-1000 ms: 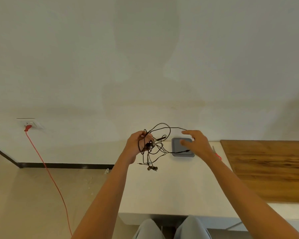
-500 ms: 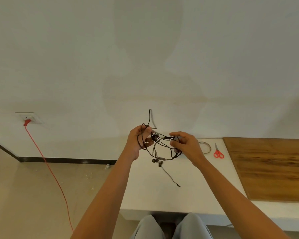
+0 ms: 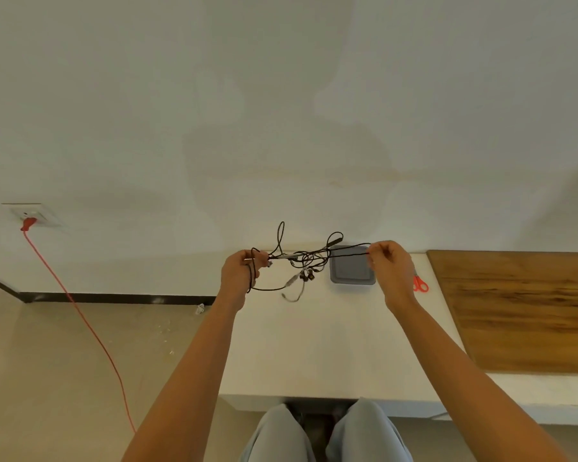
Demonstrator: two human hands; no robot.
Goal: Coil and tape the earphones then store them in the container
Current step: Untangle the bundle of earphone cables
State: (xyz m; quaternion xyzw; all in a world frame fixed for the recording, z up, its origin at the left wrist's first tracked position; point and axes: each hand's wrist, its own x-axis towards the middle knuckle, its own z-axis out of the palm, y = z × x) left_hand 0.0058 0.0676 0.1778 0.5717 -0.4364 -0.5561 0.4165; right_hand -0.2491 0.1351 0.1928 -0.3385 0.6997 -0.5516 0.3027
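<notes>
Centrally, the tangled earphones [image 3: 309, 260] hang stretched between the left hand [image 3: 239, 271], clutching one bunch, and the right hand [image 3: 389, 266], pinching a strand, before the container [image 3: 351, 273]. Untangling probably precedes coiling.

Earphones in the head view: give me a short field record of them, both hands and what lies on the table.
earphones: black, tangled, uncoiled, stretched between both hands above the table
left hand: grips one end of the tangle
right hand: pinches a strand
container: grey, square, on the table beyond the earphones
scissors: red-handled, partly hidden by the right hand
task state: not yet coiled, taped or stored
</notes>
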